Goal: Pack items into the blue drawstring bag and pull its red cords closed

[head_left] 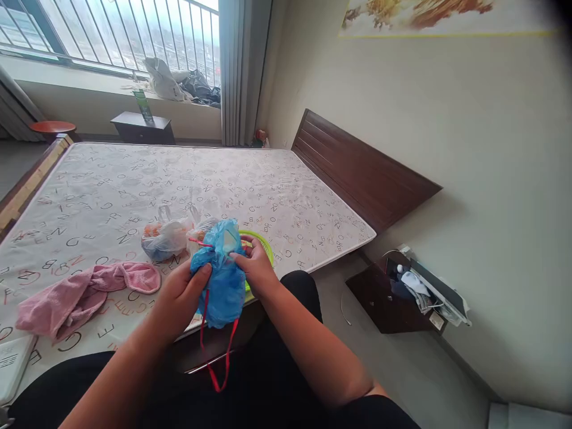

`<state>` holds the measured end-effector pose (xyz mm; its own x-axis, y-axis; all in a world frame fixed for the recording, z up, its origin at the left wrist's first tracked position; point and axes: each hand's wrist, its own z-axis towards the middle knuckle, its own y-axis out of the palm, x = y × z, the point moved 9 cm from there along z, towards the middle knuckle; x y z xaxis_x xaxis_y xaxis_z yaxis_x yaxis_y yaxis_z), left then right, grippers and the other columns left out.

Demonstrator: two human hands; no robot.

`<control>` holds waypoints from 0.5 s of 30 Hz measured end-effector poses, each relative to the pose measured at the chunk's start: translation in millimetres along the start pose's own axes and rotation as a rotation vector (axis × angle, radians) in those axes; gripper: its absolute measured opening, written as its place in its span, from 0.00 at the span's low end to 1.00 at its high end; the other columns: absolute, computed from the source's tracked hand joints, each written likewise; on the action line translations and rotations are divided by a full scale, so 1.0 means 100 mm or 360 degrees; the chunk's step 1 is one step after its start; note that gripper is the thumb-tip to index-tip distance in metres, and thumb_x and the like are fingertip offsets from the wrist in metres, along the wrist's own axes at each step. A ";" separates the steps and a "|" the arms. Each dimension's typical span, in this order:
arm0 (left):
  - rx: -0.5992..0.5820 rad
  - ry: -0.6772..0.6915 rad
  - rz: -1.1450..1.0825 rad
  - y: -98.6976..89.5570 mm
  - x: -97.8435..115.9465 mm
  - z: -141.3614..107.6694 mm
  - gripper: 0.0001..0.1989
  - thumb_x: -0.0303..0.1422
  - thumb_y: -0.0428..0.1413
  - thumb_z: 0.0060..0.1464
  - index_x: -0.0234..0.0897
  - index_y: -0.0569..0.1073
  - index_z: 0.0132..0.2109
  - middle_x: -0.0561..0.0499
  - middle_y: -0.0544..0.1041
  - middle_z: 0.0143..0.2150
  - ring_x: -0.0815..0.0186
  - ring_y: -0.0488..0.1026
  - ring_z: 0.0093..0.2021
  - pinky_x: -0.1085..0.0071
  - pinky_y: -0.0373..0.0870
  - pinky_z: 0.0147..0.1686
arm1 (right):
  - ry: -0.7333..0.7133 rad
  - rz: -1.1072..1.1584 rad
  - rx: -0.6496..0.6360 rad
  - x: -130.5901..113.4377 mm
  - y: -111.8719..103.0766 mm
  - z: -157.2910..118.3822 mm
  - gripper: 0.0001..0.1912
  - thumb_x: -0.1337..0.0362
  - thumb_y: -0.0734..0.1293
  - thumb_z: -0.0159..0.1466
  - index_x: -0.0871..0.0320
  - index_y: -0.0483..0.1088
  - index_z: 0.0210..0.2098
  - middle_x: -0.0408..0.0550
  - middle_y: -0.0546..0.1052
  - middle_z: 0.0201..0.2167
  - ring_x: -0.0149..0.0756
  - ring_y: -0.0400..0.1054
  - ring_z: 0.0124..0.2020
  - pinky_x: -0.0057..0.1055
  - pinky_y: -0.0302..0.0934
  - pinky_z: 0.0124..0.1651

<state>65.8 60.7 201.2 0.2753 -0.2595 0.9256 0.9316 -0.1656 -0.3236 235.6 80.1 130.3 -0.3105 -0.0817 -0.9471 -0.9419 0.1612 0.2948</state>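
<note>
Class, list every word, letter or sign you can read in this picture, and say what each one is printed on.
Mattress cover: scattered single letters, such as "Z", "N", "E", "G", "C", "R"; no clear words.
Green sign on the bedside cabinet: too small and blurred to read.
White card: too blurred to read.

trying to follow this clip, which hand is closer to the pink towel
Left. The left hand sits just right of the pink towel; the right hand is farther away, on the far side of the blue plastic bag.

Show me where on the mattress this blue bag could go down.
Free mattress lies beyond the white bag, toward the headboard. Another patch sits left of that bag, above the pink towel. Crowded around the blue bag and green dish.
</note>
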 end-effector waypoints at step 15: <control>0.0514 0.0578 0.0590 0.43 0.35 0.58 0.09 0.39 0.60 0.51 0.40 0.69 0.34 0.40 0.79 0.54 0.50 0.75 0.56 0.56 0.74 0.56 | -0.0978 0.0054 0.1121 -1.00 -1.26 -0.36 0.13 0.56 0.66 0.64 0.51 0.60 0.43 0.43 0.70 0.39 0.31 0.69 0.39 0.29 0.68 0.46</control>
<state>129.7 99.3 231.4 0.5495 -0.5620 0.6182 0.8297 0.2801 -0.4828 380.3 33.0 192.7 -0.0247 0.4359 -0.8996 -0.5763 0.7291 0.3691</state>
